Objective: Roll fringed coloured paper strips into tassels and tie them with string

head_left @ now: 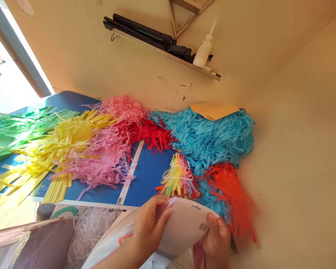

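Near the table's front edge, my left hand (149, 226) pinches the left side of a white paper sheet (184, 224) between thumb and fingers. The sheet bows outward and carries small dark printed marks. Its right edge is gripped by my right hand (217, 237), thumb on the facing side. Whether it is one layer or several I cannot tell. Just beyond the sheet lies a multicoloured paper tassel (177, 173) with white cord looped over it. Orange-red paper fringe (231, 194) hangs beside my right hand, partly over blue fringe.
Green (19, 130), yellow (70, 132), pink (100, 160) and red (154, 134) fringe covers much of the blue table (149, 183). A blue fringe heap (210, 138) bears an orange-yellow paper (214, 110). Above, a wall shelf (156, 50) holds a white bottle (204, 52) and hair straightener (145, 30).
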Motion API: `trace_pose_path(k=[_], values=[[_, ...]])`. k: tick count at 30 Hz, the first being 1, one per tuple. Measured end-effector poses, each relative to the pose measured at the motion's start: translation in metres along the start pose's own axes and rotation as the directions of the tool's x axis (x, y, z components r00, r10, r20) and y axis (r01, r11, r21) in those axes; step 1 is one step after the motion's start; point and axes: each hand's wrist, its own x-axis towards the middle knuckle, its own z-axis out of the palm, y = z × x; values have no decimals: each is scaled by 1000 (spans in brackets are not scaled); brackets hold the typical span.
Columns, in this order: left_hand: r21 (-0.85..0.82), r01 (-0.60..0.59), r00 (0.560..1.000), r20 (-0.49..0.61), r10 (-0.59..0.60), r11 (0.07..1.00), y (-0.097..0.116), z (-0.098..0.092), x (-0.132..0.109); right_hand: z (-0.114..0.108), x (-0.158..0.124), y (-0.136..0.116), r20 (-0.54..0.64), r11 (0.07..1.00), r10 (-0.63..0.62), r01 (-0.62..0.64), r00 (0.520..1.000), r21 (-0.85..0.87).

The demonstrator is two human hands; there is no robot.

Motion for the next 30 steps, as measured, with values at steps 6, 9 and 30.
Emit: trace_pose_path(k=[6, 9, 30], values=[[-58, 125, 991, 60, -121, 991, 2, -9, 6, 0, -4, 2, 24, 998, 36, -34, 999, -58], [-30, 111, 991, 79, -108, 993, 8, -14, 8, -4, -4, 3, 44, 996, 42, -38, 998, -82], [248, 39, 955, 276, -109, 968, 9, -36, 21, 22, -13, -65, 330, 938, -161, 248, 930, -241]])
